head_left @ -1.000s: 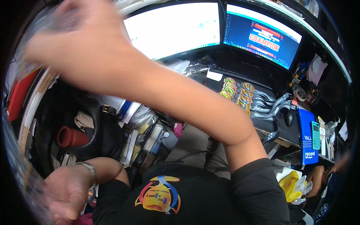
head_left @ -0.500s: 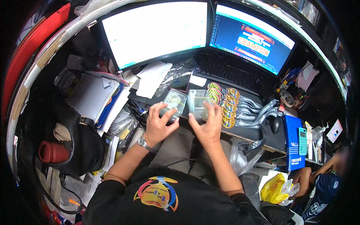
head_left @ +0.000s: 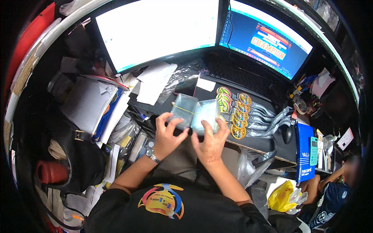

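Observation:
Two clear plastic stacks lie side by side at the front edge of the dark desk. A yellowish band crosses the left stack [head_left: 184, 110]. My left hand [head_left: 169, 136], wearing a metal watch, has its thumb and fingers at this stack's near edge. The right stack [head_left: 206, 112] looks pale and tilted, its inner edge touching the left one. My right hand [head_left: 211, 140] grips its near side, thumb at the inner corner and fingers over the front. Just right of it lie several gold medals [head_left: 241, 112] with grey patterned ribbons [head_left: 268, 120].
Two lit monitors [head_left: 159, 35] stand behind a black keyboard [head_left: 244, 75]. Loose papers [head_left: 158, 82] and a phone [head_left: 185, 87] lie beyond the stacks. At right are a mouse [head_left: 286, 134], a blue record book [head_left: 304, 163] and a teal calculator [head_left: 313, 150]. Another person [head_left: 330, 198] sits lower right.
The two stacks have come together, edges touching. The right stack has tipped to show its broad face, and my right hand's fingers have shifted lower on it.

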`<state>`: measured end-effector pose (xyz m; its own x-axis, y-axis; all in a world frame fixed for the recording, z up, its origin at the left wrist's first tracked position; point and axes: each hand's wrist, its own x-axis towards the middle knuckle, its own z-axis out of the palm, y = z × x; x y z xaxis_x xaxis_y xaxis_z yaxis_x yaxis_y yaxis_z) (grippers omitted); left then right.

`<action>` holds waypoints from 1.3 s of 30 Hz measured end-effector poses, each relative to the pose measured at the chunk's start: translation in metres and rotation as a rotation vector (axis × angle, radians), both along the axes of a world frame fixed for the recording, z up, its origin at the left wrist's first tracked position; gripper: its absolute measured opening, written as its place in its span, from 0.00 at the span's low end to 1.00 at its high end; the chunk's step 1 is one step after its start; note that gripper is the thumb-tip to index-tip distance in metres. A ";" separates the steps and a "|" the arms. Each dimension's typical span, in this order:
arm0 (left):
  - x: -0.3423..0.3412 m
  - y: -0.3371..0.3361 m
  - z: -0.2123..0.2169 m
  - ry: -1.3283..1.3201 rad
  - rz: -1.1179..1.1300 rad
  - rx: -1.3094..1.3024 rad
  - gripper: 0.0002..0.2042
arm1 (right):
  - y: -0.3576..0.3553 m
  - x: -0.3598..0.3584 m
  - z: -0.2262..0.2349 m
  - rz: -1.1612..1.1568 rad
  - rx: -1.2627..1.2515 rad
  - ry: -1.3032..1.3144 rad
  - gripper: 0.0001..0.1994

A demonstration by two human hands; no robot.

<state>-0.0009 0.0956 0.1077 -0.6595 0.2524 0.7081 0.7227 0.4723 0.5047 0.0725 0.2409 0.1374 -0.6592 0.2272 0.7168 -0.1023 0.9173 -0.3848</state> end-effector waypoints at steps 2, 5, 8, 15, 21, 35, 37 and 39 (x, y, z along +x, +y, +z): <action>-0.008 -0.008 0.000 -0.003 0.041 -0.004 0.22 | -0.008 -0.008 -0.002 0.047 0.000 0.014 0.28; -0.017 -0.016 0.001 -0.017 0.077 -0.004 0.23 | -0.019 -0.021 -0.005 0.057 0.001 0.005 0.26; -0.025 -0.024 0.005 -0.027 0.110 -0.028 0.23 | -0.025 -0.033 -0.009 0.085 -0.029 -0.016 0.26; -0.039 -0.031 0.018 -0.073 0.092 -0.065 0.22 | -0.026 -0.049 -0.022 0.054 -0.047 -0.114 0.32; -0.019 -0.025 0.013 0.238 0.042 -0.233 0.19 | -0.005 -0.037 -0.019 0.173 -0.095 -0.081 0.34; -0.007 0.026 0.028 0.104 0.072 -0.247 0.28 | 0.072 -0.046 -0.008 0.128 0.112 -0.180 0.16; -0.009 0.028 0.031 0.092 0.071 -0.169 0.27 | 0.072 -0.061 -0.004 0.099 0.092 -0.350 0.16; -0.011 0.027 0.032 0.077 0.052 -0.104 0.25 | 0.077 -0.076 0.002 0.114 0.055 -0.523 0.13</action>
<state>-0.0115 0.1225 0.1395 -0.6184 0.2941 0.7287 0.7307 0.5566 0.3954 -0.0031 0.3178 0.1394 -0.9497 0.1049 0.2952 -0.0098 0.9319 -0.3626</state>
